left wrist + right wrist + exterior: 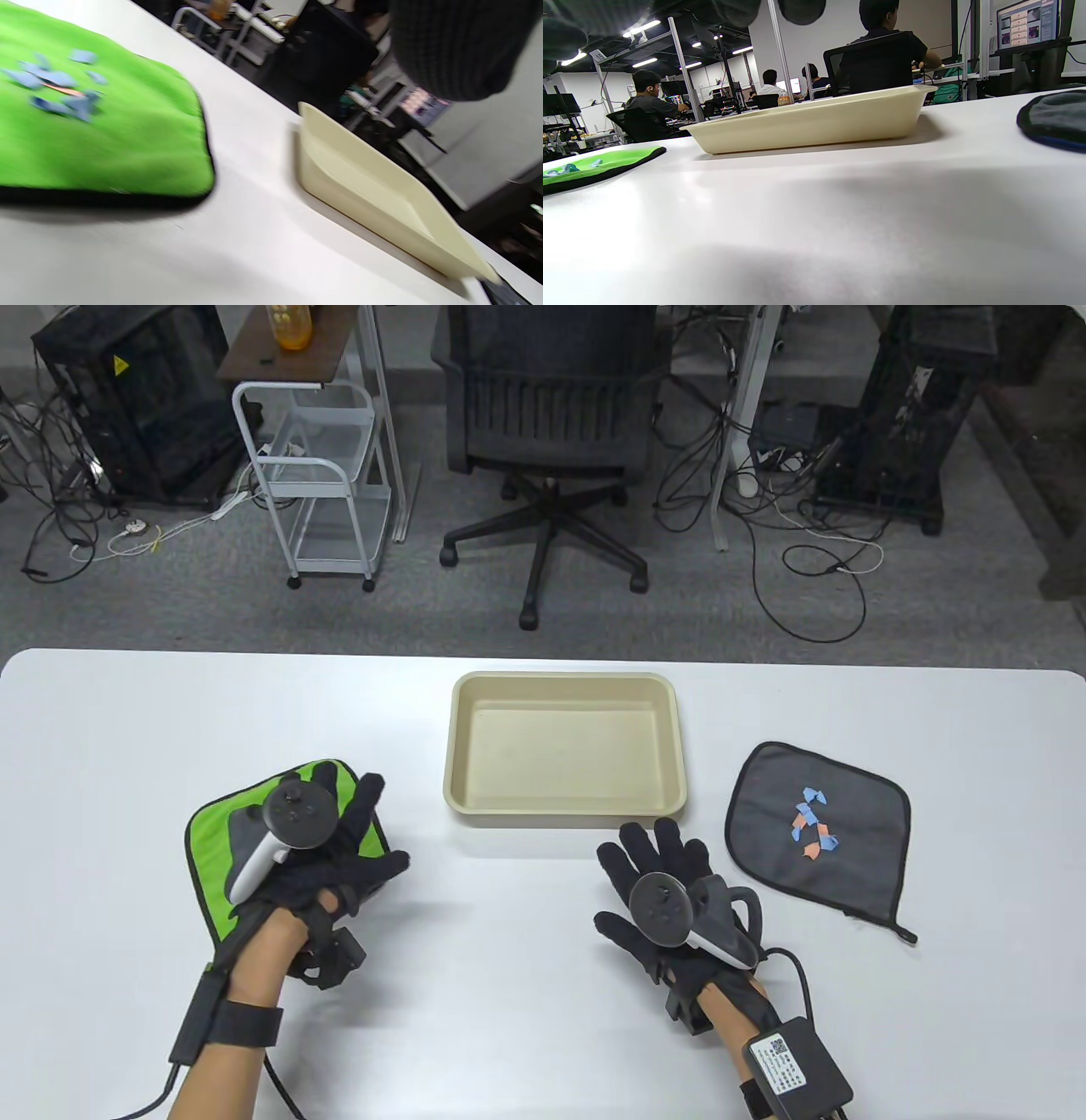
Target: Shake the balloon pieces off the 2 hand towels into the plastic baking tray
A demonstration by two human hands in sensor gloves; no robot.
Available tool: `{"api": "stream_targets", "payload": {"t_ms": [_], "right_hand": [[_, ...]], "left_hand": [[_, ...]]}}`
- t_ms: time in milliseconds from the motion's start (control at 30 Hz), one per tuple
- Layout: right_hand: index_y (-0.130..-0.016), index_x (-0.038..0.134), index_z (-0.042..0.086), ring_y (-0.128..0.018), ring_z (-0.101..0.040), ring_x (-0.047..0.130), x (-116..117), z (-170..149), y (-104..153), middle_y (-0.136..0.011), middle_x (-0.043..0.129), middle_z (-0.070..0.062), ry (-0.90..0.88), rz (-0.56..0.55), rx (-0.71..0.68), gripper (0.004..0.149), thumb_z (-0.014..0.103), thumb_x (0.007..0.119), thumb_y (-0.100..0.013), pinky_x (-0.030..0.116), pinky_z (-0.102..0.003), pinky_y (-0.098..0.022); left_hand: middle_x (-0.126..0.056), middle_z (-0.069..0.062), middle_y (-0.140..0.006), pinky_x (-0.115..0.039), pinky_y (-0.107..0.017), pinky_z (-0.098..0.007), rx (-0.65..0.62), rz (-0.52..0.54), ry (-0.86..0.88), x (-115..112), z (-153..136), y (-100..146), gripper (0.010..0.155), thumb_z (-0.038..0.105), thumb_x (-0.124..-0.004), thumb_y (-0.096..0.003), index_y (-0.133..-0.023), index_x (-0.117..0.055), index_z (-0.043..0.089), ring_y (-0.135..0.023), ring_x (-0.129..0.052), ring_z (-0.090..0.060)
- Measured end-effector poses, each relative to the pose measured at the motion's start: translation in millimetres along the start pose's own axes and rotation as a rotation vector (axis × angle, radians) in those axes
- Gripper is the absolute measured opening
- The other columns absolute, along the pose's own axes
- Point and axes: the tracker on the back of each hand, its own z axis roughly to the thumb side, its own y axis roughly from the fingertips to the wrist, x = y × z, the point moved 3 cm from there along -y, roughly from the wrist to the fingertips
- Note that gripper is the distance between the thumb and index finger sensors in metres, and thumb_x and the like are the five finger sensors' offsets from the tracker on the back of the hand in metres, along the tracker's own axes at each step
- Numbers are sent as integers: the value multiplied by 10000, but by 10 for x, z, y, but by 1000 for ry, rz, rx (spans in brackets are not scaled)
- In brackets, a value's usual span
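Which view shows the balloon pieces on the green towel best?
The left wrist view: the pieces lie in the open on the green towel, though blurred. In the table view the left hand hangs over the towel and hides them. The right wrist view shows only a few at a flat angle.

Your left hand [318, 848]: fingers spread, relaxed, near the table's front-left, holding nothing | your right hand [666, 891]: fingers straight, spread, front-centre, holding nothing

1. A white surface [526, 1001] is seen.
2. A beige tray [563, 683] is set at its middle.
3. A green towel [208, 831] is laid left, a grey towel [772, 806] right.
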Motion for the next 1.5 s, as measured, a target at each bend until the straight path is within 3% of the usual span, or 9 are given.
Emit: {"api": "stream_targets", "payload": {"t_ms": [200,433,833,967,1167,1500], "right_hand": [[-1011,368,387,-1073,-319,171,3,-26,-4,-1201,309,20,1,1,8,779,669,620,-331,269,-587,-725],[-1012,367,386,-1066,-332,153,6,-87,-8,-1201,307,16,-1,2,23,780,671,618,-330,260,-592,-721],[-1012,373,381,-1062,-343,151,-5,-97,6,-1200,311,7,5,2,20,781,670,618,-329,257,-593,-715],[-1012,372,383,-1061,-343,148,-2,-99,3,-1200,308,10,7,3,21,780,670,618,-330,254,-593,-715],[-1013,375,381,-1062,-343,151,-11,-104,4,-1200,311,8,13,2,24,781,670,618,-329,253,-592,-716],[-1013,381,382,-1063,-342,155,-25,-113,-7,-1202,316,11,20,-5,29,781,671,619,-328,254,-593,-716]], "left_hand": [[157,139,-1081,-41,-654,-831,188,-15,34,268,-526,-309,924,612,-813,-326,-977,-157,590,-1070,132,-383],[134,137,-1088,-36,-654,-827,387,-98,50,199,-992,-644,922,598,-818,-329,-977,-163,587,-1074,114,-377],[32,76,-1112,-171,-715,-782,493,-110,-64,-145,-1108,-967,836,553,-841,-330,-965,-300,593,-1083,-11,-365],[11,74,-1117,-194,-715,-781,505,-97,-93,-164,-1094,-967,836,556,-843,-323,-954,-297,611,-1083,-26,-364],[56,73,-1100,-184,-703,-786,483,-161,-118,-246,-1075,-855,849,565,-829,-330,-950,-250,612,-1070,11,-363],[141,65,-1062,-179,-670,-803,355,-295,-234,-617,-824,-481,881,583,-792,-337,-934,-144,618,-1039,93,-378]]}}
